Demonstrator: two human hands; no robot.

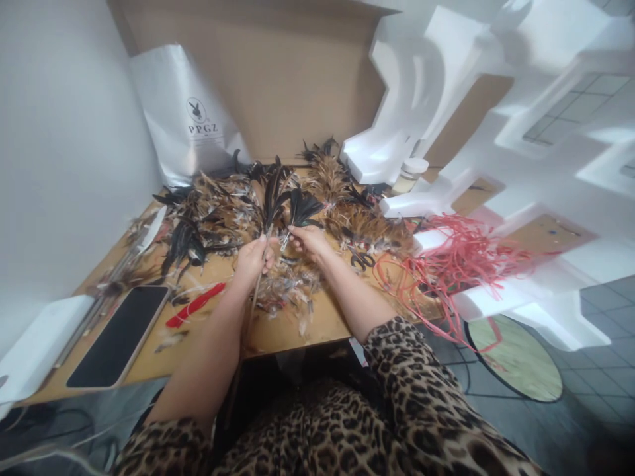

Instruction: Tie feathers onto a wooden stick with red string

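Note:
My left hand [256, 256] is closed around a thin stick topped with brown and black feathers [272, 198]. The stick runs down from that hand toward the table's front edge. Just to the right, my right hand [308, 241] pinches the base of a small fan of black feathers [301, 208], close beside the feathered stick. Behind both hands lies a large heap of brown feathers [218, 205]. Below them, loose pale feathers [285, 291] are scattered on the wooden table [317, 334].
A phone [119, 337] and a red bundle of strips [195, 305] lie at left. Scissors [362, 260], pink ribbons [456, 258] and a lidded jar [411, 175] are at right, near white foam pieces [411, 99]. A silver bag [183, 119] stands behind.

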